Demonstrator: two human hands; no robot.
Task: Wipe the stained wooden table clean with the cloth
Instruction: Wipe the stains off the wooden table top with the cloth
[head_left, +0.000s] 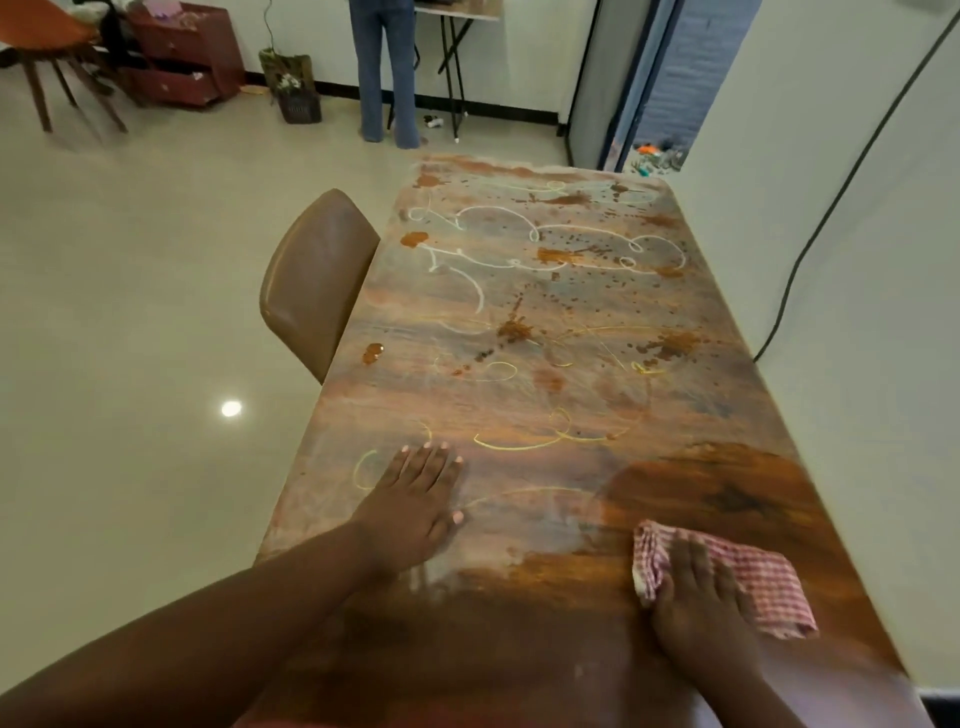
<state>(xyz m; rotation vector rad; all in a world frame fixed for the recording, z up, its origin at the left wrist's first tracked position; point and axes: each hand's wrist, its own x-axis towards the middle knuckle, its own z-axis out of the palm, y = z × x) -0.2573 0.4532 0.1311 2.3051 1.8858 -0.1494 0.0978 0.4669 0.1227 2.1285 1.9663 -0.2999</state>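
Note:
The long wooden table (545, 322) runs away from me, marked with brown splashes, white and yellow scribbled loops and a chalky film. Near its right front the wood shows darker and glossy in a patch (727, 493). A red-and-white checked cloth (758, 582) lies flat on that part. My right hand (701, 597) presses on the cloth with fingers spread straight. My left hand (415, 499) rests flat on the tabletop to the left, fingers straight, holding nothing.
A brown padded chair (317, 280) stands tucked against the table's left side. The table's right edge runs close to a white wall with a black cable (810, 228). A person in jeans (387, 73) stands at a folding table far back.

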